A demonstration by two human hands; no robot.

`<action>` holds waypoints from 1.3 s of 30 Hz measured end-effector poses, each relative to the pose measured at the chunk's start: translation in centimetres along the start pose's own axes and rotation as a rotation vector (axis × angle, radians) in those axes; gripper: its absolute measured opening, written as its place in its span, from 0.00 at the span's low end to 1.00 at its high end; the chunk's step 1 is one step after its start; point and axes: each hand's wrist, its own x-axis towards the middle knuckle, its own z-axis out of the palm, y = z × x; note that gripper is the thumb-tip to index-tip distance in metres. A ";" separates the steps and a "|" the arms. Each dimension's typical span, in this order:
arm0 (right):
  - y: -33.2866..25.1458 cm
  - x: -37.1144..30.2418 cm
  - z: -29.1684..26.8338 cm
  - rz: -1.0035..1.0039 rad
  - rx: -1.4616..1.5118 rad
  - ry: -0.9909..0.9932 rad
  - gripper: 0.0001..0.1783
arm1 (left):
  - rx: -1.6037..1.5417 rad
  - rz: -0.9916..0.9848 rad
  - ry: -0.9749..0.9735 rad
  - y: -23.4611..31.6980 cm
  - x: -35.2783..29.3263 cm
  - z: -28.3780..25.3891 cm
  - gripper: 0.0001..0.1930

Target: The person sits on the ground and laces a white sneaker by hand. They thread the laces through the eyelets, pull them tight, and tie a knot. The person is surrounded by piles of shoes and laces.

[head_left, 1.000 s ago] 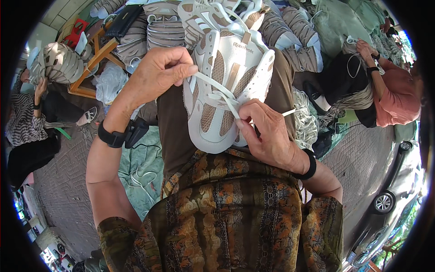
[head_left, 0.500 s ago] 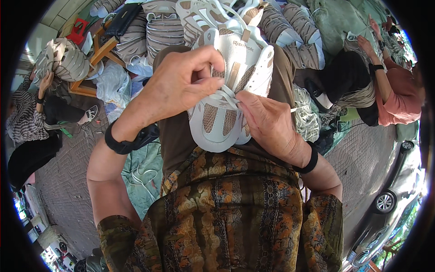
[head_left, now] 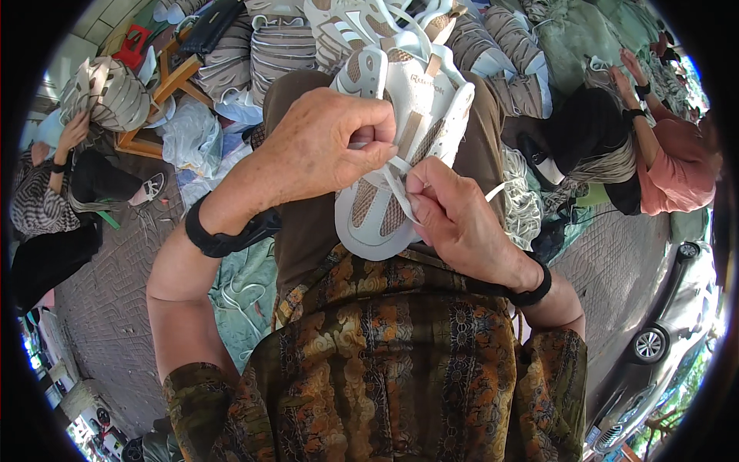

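Note:
A white and beige sneaker upper (head_left: 360,245) rests across my thighs, its rounded toe toward me and its tongue pointing away. White shoelace (head_left: 396,185) crosses the throat of the upper. My left hand (head_left: 327,142) is closed over the left eyelet side, with thumb and forefinger pinching the shoelace. On the right, my right hand (head_left: 462,219) pinches the shoelace too, close to the toe, and a loose end (head_left: 496,191) sticks out past its knuckles. Several more white and beige uppers (head_left: 350,31) lie just beyond my knees. My fingers partly hide the eyelets.
Stacked uppers (head_left: 283,54) stand beyond my knees. A wooden frame (head_left: 175,81) and clear plastic bag (head_left: 192,135) are at left, a heap of white laces (head_left: 522,196) at right. Co-workers sit at left (head_left: 46,200) and right (head_left: 677,162). A car (head_left: 654,346) stands farther right.
My right hand has moved slightly right and down, drawing a strand of shoelace away from the throat. My left hand has shifted right, and the upper has tilted a little.

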 end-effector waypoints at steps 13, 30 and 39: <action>2.0 -2.0 -0.7 -0.180 -0.215 0.023 0.12 | -0.068 0.037 -0.063 -0.9 0.1 -0.8 0.10; 2.8 -0.1 -0.6 -0.268 -0.244 -0.062 0.05 | -0.454 -0.308 -0.253 -0.9 -2.3 -3.9 0.17; 1.8 0.0 -0.9 -0.315 -0.223 -0.128 0.08 | -0.373 -0.230 -0.165 -1.3 -2.4 -4.7 0.14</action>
